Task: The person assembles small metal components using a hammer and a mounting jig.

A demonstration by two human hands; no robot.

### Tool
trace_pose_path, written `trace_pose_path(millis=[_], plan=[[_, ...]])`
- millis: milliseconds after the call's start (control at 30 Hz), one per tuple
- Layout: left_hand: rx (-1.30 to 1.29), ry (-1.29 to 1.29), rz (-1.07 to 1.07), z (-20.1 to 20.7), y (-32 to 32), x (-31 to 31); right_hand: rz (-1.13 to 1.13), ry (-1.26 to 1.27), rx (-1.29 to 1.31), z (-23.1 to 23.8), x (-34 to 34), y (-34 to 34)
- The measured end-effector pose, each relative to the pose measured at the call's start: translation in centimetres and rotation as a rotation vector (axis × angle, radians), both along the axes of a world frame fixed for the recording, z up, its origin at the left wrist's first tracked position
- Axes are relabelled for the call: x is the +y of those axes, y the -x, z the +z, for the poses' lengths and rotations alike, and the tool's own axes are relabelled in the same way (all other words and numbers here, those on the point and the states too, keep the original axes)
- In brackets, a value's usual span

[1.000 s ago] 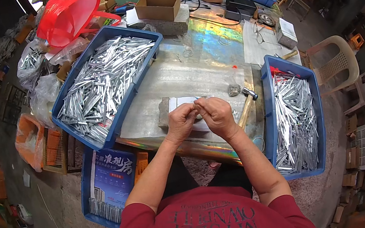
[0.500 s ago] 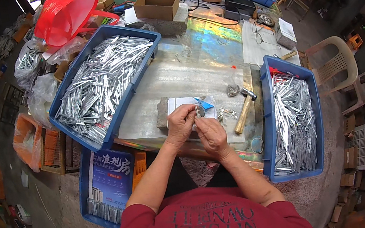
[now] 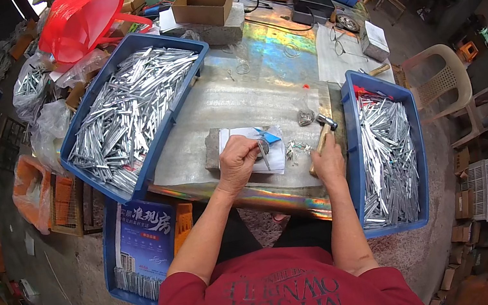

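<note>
Right hand [image 3: 329,162] moved off the block [image 3: 213,149], fingers now gripping hammer [image 3: 321,137], left hand [image 3: 237,163] still pinching small metal piece [image 3: 264,152]

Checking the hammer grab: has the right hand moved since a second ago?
Yes. The right hand left the left hand at the stone block and went right to the hammer.

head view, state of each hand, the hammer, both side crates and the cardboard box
left hand: pinching a small metal piece on the stone block
right hand: gripping hammer
hammer: head low over table
left crate: full of metal strips
right crate: full
cardboard box: open
</note>
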State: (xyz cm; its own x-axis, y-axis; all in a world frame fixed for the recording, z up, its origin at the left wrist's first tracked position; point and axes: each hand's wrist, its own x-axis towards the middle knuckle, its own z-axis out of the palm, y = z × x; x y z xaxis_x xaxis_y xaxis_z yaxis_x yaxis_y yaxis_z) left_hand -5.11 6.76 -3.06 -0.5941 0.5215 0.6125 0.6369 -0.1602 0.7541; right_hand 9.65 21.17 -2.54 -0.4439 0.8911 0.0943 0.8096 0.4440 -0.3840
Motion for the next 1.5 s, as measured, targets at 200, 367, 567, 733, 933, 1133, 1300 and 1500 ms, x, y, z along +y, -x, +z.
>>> trace_pose_path(millis=[200,367,567,733,933,1133,1300,1500], plan=[[-0.020,0.010,0.000,-0.1,0.0,0.0,-0.251,0.876,0.781,-2.4,3.3,-2.0],[-0.013,0.005,0.018,-0.3,0.1,-0.2,-0.207,0.904,1.088,2.5,-1.3,-1.5],[0.016,0.016,0.027,-0.4,0.0,-0.3,0.316,0.988,0.906,6.4,-4.6,-2.9],[0.010,0.023,0.023,-0.2,-0.1,-0.2,0.526,0.834,0.577,8.3,-5.5,-2.8],[0.017,0.016,0.026,-0.6,0.1,-0.4,0.737,0.355,0.317,12.4,-5.9,-1.5],[0.027,0.001,0.023,-0.1,-0.1,-0.2,0.636,0.253,0.621,12.6,-6.9,-1.7],[0.078,0.026,0.025,0.0,0.1,0.0,0.899,0.116,0.235,11.1,-5.1,-0.7],[0.029,0.007,0.027,-0.2,0.0,-0.7,0.709,0.151,0.532,15.7,-7.1,-2.0]])
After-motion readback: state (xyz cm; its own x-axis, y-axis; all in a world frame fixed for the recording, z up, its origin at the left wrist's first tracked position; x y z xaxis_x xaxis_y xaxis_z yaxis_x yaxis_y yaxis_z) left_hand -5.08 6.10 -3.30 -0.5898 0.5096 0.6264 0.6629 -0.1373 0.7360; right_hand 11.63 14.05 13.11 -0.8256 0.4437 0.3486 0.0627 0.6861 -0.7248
